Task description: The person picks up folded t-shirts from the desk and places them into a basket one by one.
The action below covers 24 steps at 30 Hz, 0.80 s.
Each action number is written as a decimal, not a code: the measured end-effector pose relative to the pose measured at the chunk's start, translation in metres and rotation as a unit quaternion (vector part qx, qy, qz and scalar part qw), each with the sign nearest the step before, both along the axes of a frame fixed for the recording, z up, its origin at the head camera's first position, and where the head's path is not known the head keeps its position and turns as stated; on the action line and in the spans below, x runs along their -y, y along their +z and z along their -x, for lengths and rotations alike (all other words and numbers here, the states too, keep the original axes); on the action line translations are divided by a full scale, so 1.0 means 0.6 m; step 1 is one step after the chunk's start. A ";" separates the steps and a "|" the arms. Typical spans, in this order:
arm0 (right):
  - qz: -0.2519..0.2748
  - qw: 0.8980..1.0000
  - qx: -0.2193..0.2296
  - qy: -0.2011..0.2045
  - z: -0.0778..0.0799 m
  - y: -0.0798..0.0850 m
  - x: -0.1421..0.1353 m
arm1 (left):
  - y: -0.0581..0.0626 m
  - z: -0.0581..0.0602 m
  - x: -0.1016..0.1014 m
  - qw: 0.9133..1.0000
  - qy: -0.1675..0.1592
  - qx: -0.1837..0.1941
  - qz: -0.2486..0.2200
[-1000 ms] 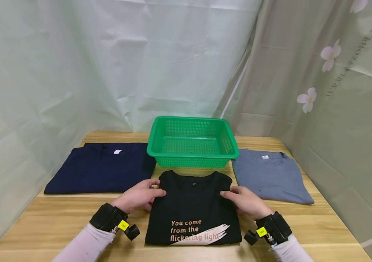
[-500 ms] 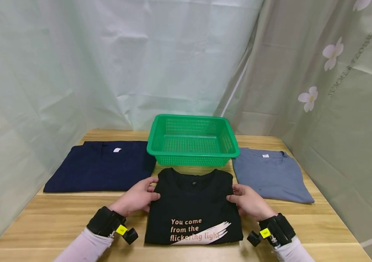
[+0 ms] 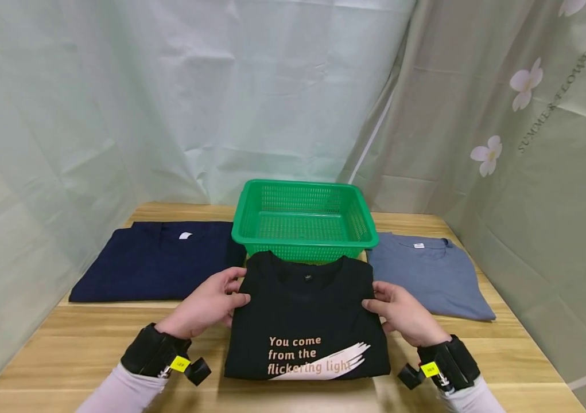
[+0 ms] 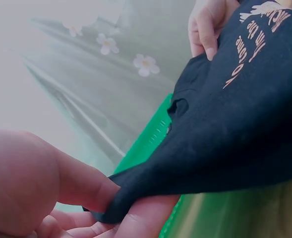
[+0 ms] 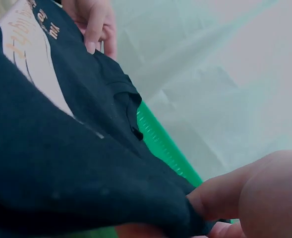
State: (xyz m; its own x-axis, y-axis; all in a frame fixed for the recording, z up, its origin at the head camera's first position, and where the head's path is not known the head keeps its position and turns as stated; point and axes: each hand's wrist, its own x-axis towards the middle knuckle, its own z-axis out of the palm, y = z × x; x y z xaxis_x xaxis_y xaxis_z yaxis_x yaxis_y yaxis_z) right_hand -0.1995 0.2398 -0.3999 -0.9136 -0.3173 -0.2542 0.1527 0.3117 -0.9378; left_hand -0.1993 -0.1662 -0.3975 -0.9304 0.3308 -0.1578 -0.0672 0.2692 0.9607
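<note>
A folded black T-shirt (image 3: 308,310) with printed lettering and a pale brush stroke is held in front of me, its collar toward the green basket. My left hand (image 3: 210,304) pinches its left edge, thumb on top and fingers beneath. At the opposite edge my right hand (image 3: 406,312) grips the cloth the same way. The left wrist view shows the cloth (image 4: 225,124) sagging between thumb and fingers. In the right wrist view the right thumb (image 5: 220,196) presses on the fabric, and the fingers are partly hidden under it.
Behind the T-shirt stands a green plastic basket (image 3: 303,244) with perforated walls. A folded navy shirt (image 3: 158,267) lies to its left, a folded grey-blue shirt (image 3: 427,281) to its right. The wooden table (image 3: 65,361) is bordered by hanging curtains (image 3: 293,86).
Both hands have shifted to the T-shirt's side edges and now raise it off the table. It has come up and slightly forward, its collar now overlapping the basket's lower front.
</note>
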 end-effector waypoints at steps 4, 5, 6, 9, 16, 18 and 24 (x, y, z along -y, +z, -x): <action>-0.012 1.000 -0.009 -0.008 -0.003 0.015 0.002 | 0.014 -0.003 0.002 1.000 -0.001 -0.012 -0.001; -0.013 1.000 -0.011 -0.008 -0.004 0.018 0.003 | 0.018 -0.004 0.003 1.000 -0.001 -0.014 0.000; -0.014 1.000 -0.013 -0.007 -0.004 0.021 0.003 | 0.022 -0.005 0.003 1.000 0.000 -0.014 0.001; -0.020 1.000 -0.022 -0.008 -0.005 0.032 0.004 | 0.033 -0.007 0.004 1.000 0.006 -0.018 0.010; -0.018 0.999 -0.030 -0.009 -0.001 0.054 0.006 | 0.053 -0.003 0.004 0.999 0.013 -0.022 0.025; -0.011 0.999 -0.032 -0.005 0.003 0.059 0.007 | 0.057 0.000 0.005 0.999 0.014 -0.024 0.023; -0.005 0.999 -0.043 0.005 0.016 0.075 0.011 | 0.072 0.011 0.004 1.000 0.013 -0.022 0.012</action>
